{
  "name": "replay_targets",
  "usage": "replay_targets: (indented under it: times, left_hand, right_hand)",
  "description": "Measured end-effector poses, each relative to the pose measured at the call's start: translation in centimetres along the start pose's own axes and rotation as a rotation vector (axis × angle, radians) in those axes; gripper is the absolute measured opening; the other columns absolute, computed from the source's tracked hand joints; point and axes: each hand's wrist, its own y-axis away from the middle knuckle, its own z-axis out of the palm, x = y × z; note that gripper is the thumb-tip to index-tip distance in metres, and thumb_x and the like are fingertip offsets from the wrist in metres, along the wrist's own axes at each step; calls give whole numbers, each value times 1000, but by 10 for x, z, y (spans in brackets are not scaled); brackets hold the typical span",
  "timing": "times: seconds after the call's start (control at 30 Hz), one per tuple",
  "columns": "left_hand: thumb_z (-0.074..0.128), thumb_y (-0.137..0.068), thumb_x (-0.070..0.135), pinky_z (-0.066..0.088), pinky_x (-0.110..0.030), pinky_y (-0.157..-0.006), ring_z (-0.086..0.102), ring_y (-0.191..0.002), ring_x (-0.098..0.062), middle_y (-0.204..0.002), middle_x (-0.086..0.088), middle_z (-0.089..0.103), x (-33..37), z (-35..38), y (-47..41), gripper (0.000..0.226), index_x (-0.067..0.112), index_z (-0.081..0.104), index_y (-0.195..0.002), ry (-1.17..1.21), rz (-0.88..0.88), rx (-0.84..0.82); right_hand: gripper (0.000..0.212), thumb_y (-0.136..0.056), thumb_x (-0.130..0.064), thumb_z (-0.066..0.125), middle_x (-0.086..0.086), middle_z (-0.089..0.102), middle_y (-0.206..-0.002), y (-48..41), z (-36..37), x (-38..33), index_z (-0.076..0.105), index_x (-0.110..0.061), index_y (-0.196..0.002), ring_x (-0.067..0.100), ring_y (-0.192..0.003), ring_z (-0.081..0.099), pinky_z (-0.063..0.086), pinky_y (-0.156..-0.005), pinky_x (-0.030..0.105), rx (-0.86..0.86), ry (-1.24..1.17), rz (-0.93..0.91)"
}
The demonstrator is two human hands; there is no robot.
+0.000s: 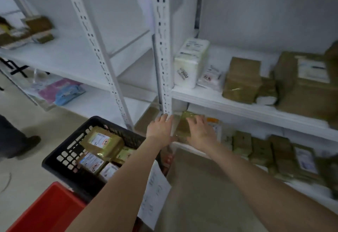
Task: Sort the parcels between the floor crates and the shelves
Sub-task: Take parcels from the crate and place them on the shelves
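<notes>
Both my hands reach to the left end of the lower shelf [190, 149] of the white rack. A brown taped parcel [182, 123] stands there just right of the upright post. My left hand [161, 131] lies flat against its left side by the post, fingers straight. My right hand [200, 131] rests on its front and right side with fingers spread. A row of brown parcels [259, 151] fills the shelf to the right. On the floor below my left arm, a black crate [60, 160] holds several labelled parcels [102, 142].
A red crate [45, 211] sits at the bottom left. The upper shelf [237, 103] carries a white box [190, 63] and brown parcels [241, 79]. A paper sheet [155, 193] hangs under my left arm. Another person's leg and shoe [22, 143] stand at the far left.
</notes>
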Motion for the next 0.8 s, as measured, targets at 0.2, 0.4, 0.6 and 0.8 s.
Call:
replay_targets:
  times: [0.2,0.4,0.6,0.8]
  left_hand:
    - [59,-83,53,36,-44,-106,27,-141,-26,-157,-4,18,121,-72,22,89,22,11,-151,-12,132,126]
    - [62,-83,52,40,-40,-100,35,-135,-25,-153,-3,25,207,-158,42,86,20,16,-149,-81,250,378]
    - [52,-90,46,42,-40,-98,40,-131,-24,-149,-3,33,249,-255,44,70,22,22,-148,-126,366,640]
    - [50,-93,36,44,-39,-89,47,-120,-25,-134,-5,48,237,-362,31,51,17,40,-139,-103,382,972]
  right_hand:
    - [66,-87,-38,59,9,28,-146,80,-87,93,30,-21,-143,28,-134,27,34,-105,41,170,0,82]
    - [60,-88,-36,59,8,33,-141,135,-182,140,34,-21,-141,27,-131,33,36,-101,40,384,28,115]
    - [54,-91,-34,57,3,38,-135,149,-281,155,36,-27,-140,24,-124,38,43,-94,37,694,32,62]
    - [47,-88,-30,59,4,44,-126,128,-381,134,46,-23,-133,24,-117,42,43,-89,37,990,55,-76]
